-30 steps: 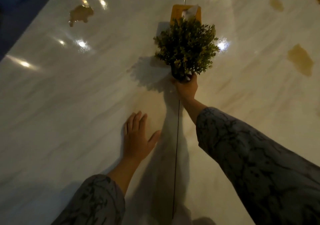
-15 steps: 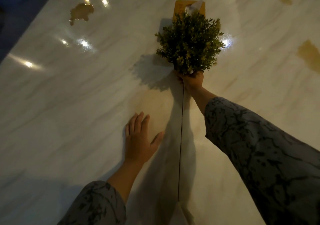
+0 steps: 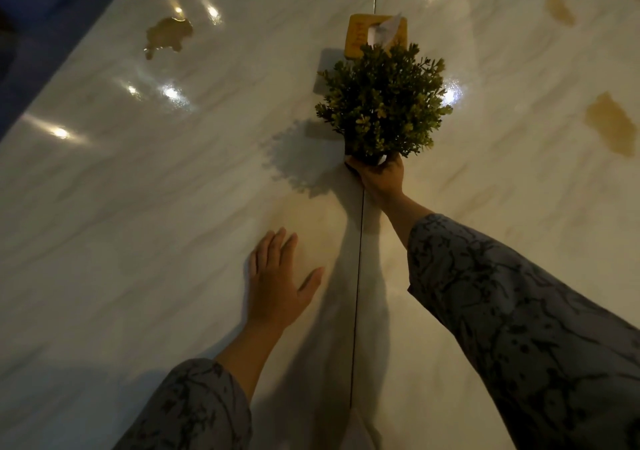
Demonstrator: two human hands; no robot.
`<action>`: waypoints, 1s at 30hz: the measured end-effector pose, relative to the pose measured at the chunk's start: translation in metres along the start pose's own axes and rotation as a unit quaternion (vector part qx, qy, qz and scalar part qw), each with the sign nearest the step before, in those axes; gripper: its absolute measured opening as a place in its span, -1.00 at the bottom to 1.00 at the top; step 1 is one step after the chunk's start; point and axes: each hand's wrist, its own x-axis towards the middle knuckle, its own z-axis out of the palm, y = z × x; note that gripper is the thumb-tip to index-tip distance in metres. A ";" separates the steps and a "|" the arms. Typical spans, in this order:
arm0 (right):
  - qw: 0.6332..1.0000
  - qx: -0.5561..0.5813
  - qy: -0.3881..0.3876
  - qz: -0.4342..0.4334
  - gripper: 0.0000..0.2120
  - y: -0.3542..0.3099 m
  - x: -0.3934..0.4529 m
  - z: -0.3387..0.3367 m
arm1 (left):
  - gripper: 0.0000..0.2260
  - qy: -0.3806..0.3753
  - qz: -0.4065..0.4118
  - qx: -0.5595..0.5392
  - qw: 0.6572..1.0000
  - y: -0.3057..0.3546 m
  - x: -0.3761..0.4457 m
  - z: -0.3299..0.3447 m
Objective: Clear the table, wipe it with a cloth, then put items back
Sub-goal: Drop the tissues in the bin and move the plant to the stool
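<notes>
On the table (image 3: 145, 228): a glossy pale marble-look top with a thin seam running down its middle.
Plant: a small bushy green plant (image 3: 382, 103) stands near the seam, its base mostly hidden.
Right hand: the right hand (image 3: 379, 176) grips the plant's base, fingers curled round it.
Left hand: the left hand (image 3: 277, 287) lies flat on the tabletop, fingers straight, thumb spread.
Tissue box: a yellow tissue box (image 3: 360, 34) sits just behind the plant, a tissue sticking up.
Sleeves: grey and patterned.
</notes>
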 end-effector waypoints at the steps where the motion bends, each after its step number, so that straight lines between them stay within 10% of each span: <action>1: 1.000 -0.006 0.000 -0.005 -0.17 -0.001 -0.004 -0.002 | -0.34 -0.003 0.001 0.000 1.000 0.000 0.001 0.000; 16: 0.997 -0.021 -0.003 -0.080 -0.14 -0.036 -0.125 -0.071 | -0.21 -0.321 -0.033 0.001 0.946 0.013 0.014 -0.072; 30: 0.983 -0.007 0.123 -0.134 -0.15 -0.099 -0.265 -0.214 | -0.25 -0.199 0.079 -0.003 0.977 0.131 -0.046 -0.186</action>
